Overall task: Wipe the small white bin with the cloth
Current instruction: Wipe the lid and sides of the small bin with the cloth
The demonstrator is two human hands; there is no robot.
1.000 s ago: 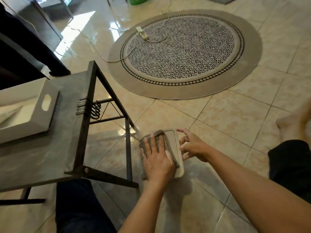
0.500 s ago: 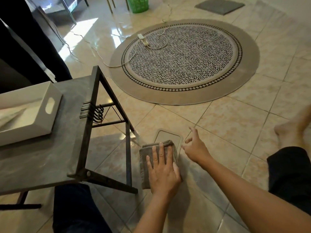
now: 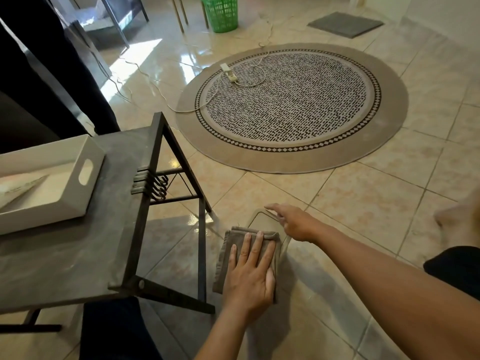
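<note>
Flat and spread, the left hand presses palm-down on the cloth, fingers straight and pointing away from the person; it grips nothing, only pins the folded grey-brown cloth under it. The cloth lies over the near part of the bin, which sits on the floor tiles just right of the table's front leg. Only the bin's far rounded end shows beyond the cloth, pale and close in tone to the tiles.

The right hand reaches in from the right, forearm stretched low across the tiles, fingers loose and extended over the bin's far right edge. It is unclenched; whether the fingertips touch the rim I cannot tell.

At the left stands the table, a dark top on a black metal frame, its leg just beside the cloth's left edge. A white tray with a slot handle rests on the tabletop. The person's dark-clothed knees show below the table and at the far right, with a blurred bare foot beyond.

Farther off lies a round patterned rug, with a white power strip and its cord on the rug's left side. Beyond that are a green basket and a grey mat.
</note>
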